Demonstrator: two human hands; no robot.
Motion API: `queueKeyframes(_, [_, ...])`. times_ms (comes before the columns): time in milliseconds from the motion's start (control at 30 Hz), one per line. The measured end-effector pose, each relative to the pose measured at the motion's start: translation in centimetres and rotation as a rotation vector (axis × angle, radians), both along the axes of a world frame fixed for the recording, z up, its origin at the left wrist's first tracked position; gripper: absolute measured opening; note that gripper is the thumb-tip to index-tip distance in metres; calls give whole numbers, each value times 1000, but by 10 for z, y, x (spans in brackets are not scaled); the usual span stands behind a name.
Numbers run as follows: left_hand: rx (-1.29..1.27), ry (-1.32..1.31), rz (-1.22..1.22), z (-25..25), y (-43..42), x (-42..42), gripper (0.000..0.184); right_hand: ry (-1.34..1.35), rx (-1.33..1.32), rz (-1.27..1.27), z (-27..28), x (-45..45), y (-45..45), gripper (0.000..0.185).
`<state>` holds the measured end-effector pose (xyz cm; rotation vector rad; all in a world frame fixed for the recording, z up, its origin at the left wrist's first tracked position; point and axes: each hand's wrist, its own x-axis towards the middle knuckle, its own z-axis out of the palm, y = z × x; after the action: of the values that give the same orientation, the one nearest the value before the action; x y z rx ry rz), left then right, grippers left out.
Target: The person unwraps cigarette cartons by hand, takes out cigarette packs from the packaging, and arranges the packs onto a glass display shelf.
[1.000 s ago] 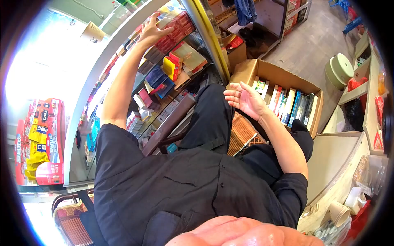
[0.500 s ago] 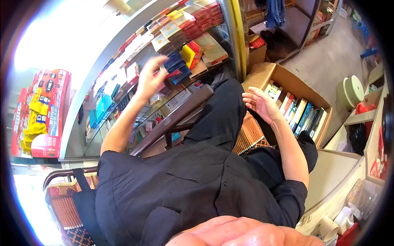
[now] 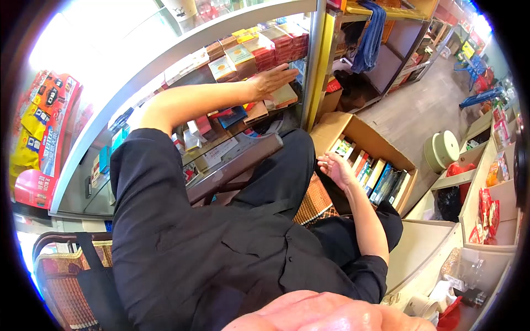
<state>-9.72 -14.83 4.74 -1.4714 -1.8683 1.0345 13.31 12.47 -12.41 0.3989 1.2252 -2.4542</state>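
My left hand (image 3: 273, 83) reaches across a glass display case, fingers stretched and holding nothing that I can see. Just behind it are stacked red packs (image 3: 261, 52) and orange-and-white packs (image 3: 239, 59). Below it a flat tan box (image 3: 256, 113) and a dark blue box (image 3: 232, 117) lie on the shelf, partly covered by my forearm. My right hand (image 3: 337, 170) hovers over my lap, its fingers loosely curved and apart with nothing in them. Beside it stands an open cardboard box (image 3: 381, 135) with several slim, book-like items (image 3: 371, 172) upright inside.
A brown chair armrest (image 3: 237, 165) lies between my lap and the case. Yellow snack packets (image 3: 30, 129) hang at the left. To the right are a pale green round container (image 3: 441, 150) and wooden compartments (image 3: 458, 179) with bags. Blue jeans (image 3: 369, 36) hang at the back.
My left hand has swung right across the case, and its arm now covers part of the shelf. The right hand keeps its pose above my lap. The whole view has shifted somewhat.
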Motion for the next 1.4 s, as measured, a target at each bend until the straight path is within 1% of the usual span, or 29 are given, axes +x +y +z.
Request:
queueKeyframes(67, [-289,320,180,0,12,-11,101,-20,-15,10,-2,-3,-1,33])
queueKeyframes(100, [-289,322,176,2,14,-19,101,-32,-15,10,-1,-4,-3,33])
queueKeyframes(167, [-232,378,211,7,16,-30,107,-13,-27,19,-1,-6,-5,32])
queueKeyframes(333, [-294,375,214,13,17,-30,108,42,-30,66,10,-3,-10,31])
queueKeyframes(400, [-262,270,231,18,17,-27,110,66,-44,99,16,-1,-10,31])
queueKeyframes(500, [-237,201,231,23,18,-24,112,84,-42,104,25,4,-10,31])
queueKeyframes(533, [-197,161,210,20,16,-29,114,86,-44,101,26,4,-10,31])
queueKeyframes(667, [-188,76,165,29,12,-30,113,105,-44,108,27,6,-10,30])
queueKeyframes(733, [-118,-47,101,32,10,-33,111,114,-56,105,28,6,-9,30])
queueKeyframes(867, [-113,-74,63,34,8,-33,109,134,-62,108,30,6,-6,29])
queueKeyframes(933, [-40,-134,77,27,7,-36,107,143,-72,112,33,8,-6,28])
queueKeyframes(1033, [5,-187,89,22,7,-4,105,156,-59,122,41,10,-6,29])
queueKeyframes(1067, [61,-254,26,18,1,17,104,157,-26,122,46,12,-7,30])
queueKeyframes(1100, [80,-386,26,12,-6,38,100,159,7,120,48,12,-8,31])
queueKeyframes(1167, [91,-599,-49,11,-20,76,94,147,8,141,46,12,-10,33])
queueKeyframes(1200, [93,-603,-39,8,-29,78,94,146,20,154,46,11,-11,33])
queueKeyframes(1267, [95,-693,-27,2,-54,79,89,134,32,173,43,11,-13,32])
queueKeyframes(1367, [162,-677,-32,7,-83,61,93,112,19,194,31,8,-15,32])
queueKeyframes(1400, [156,-691,-31,10,-89,54,98,116,23,197,29,8,-16,32])
